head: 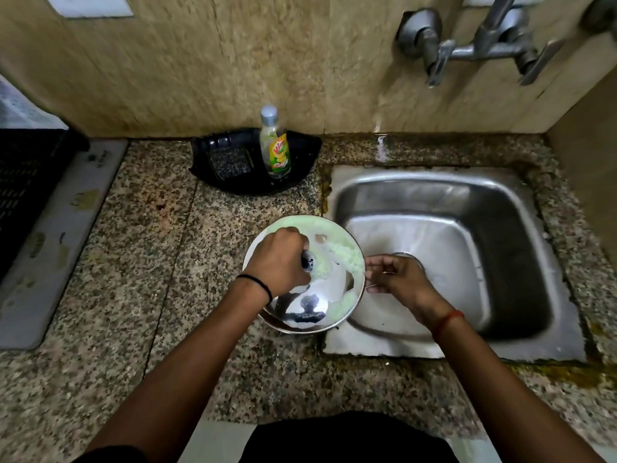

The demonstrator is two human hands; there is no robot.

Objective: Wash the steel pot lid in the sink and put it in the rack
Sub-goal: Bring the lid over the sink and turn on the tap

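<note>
The steel pot lid [329,259] is tilted over the counter at the sink's left edge, smeared with pale green soap foam, its lower part still shiny. My left hand [278,260] is closed around the dark knob in the lid's middle. My right hand [397,277] hovers over the steel sink [500,195] with its fingers apart, fingertips at the lid's right rim and nothing visible in them. No water runs from the wall tap [494,41]. The black rack [30,182] stands at the far left, partly cut off.
A black corner tray [300,145] against the wall holds a dish-soap bottle [275,145] and a scrub pad [230,163]. A white mat [50,248] lies under the rack on the speckled granite counter [150,262]. Tiled walls enclose the back and right.
</note>
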